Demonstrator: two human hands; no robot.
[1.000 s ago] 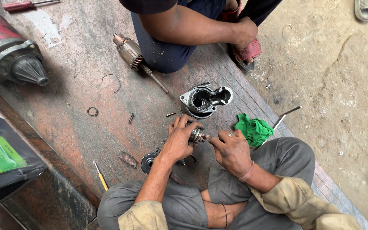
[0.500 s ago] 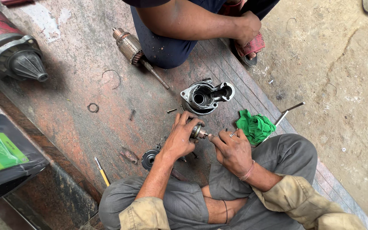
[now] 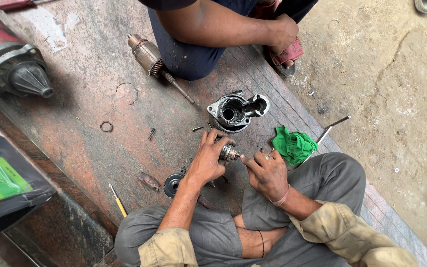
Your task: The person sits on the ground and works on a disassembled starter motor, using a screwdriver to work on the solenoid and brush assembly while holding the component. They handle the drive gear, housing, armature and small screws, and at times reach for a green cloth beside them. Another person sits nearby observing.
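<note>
Hands barely shifted, left hand (image 3: 207, 160) gripping gear part (image 3: 227, 152), axis toward right hand (image 3: 265, 170) pinching its tip.

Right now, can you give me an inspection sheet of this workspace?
Surface: worn reddish stone slab, stained; bare dusty ground to the side.
Job's things: small round metal gear assembly; grey cast metal housing just beyond.
Clutter: green rag, copper-wound armature, small spring, wire ring, yellow-handled screwdriver, black round cap.
Grippers: left hand grips the assembly; right hand fingertips at its end.
Cables: nothing seen.
Surroundings: second person crouching opposite; red-grey motor.
</note>
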